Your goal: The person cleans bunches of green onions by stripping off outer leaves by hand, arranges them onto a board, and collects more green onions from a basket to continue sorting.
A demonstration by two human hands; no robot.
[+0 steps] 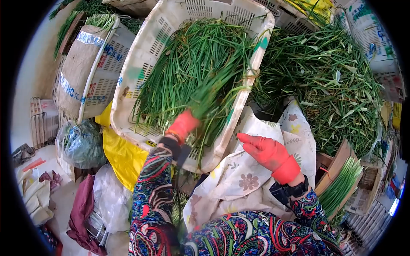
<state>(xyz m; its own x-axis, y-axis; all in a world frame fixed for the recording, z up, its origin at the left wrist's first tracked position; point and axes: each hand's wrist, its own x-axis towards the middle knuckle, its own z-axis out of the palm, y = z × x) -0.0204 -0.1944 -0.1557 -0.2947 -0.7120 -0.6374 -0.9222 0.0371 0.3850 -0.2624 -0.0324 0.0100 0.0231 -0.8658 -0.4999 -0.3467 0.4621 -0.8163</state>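
My left hand (183,126), in a red glove, is closed at the near side of a white plastic crate (226,147). A bunch of garlic chives (206,100), blurred by motion, sticks up from its fingers. Beneath and beyond it, a heap of loose chives (183,64) fills much of the crate. To the right of the crate, my right hand (269,154), also gloved in red, hovers over a flower-patterned cloth (250,181) on my lap. Its fingers are stretched out side by side, and nothing shows in them.
A big pile of cut leaves (329,85) lies at the right. Bundled chives (341,181) stand beside a wooden board (335,164) at lower right. On the left are another crate (104,70), a yellow plastic bag (124,153) and a knotted clear bag (81,143).
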